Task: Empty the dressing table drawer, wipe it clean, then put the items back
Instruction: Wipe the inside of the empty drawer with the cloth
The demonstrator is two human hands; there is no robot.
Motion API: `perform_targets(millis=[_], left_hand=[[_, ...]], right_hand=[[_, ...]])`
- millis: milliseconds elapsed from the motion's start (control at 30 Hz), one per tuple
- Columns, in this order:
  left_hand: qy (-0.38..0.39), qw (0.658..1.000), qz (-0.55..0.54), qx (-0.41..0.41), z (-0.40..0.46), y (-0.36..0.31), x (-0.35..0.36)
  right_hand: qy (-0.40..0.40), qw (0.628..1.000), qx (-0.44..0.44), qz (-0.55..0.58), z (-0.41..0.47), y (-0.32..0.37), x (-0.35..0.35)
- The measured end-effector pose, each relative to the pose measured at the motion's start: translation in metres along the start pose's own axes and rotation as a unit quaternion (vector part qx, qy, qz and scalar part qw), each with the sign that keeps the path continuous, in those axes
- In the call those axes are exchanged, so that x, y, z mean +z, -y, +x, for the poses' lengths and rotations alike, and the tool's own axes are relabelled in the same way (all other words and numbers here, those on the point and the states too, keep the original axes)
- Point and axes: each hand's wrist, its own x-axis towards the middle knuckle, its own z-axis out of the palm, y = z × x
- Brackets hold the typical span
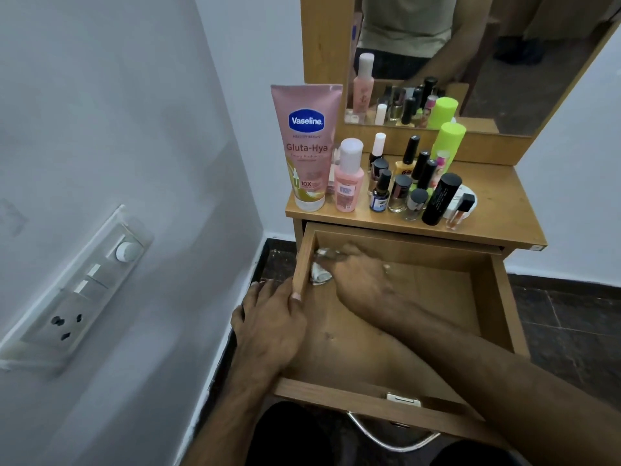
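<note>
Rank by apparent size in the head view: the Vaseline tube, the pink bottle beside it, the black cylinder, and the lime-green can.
1. Vaseline tube, clearly largest.
2. Pink bottle and black cylinder: look about alike, so unranked.
The lime-green can stands farther back and is partly hidden, so its place is unsure.

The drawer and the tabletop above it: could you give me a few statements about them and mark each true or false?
1. The drawer is pulled open. True.
2. The right hand holds a cloth in the drawer's far left corner. True.
3. The left hand is lifting the pink tube. False: it grips the drawer's left wall, and the tube stands untouched on the tabletop.
4. The drawer is full of cosmetics. False: no bottles show inside; they stand on the tabletop.
5. A mirror stands behind the bottles. True.
</note>
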Motion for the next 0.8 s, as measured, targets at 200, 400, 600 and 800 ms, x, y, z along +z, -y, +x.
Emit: perform_targets(millis=[200,400,600,800], left_hand=[[-0.016,1.0,0.023,-0.003,-0.004,-0.004,-0.001],[0.003,0.999,-0.027,-0.019,-0.002,-0.006,-0.005],[0.001,0.999,-0.043,-0.016,-0.002,-0.006,-0.005],[-0.018,0.999,-0.038,-0.02,-0.005,-0.01,-0.007]], right_hand=[[-0.001,0.998,-0.033,0.058,0.012,-0.004,0.003],[0.049,0.978,-0.169,0.11,-0.027,0.002,-0.006],[0.11,0.946,-0.286,0.105,-0.043,0.007,-0.014],[0.194,0.914,-0.31,0.176,-0.058,0.017,-0.013]])
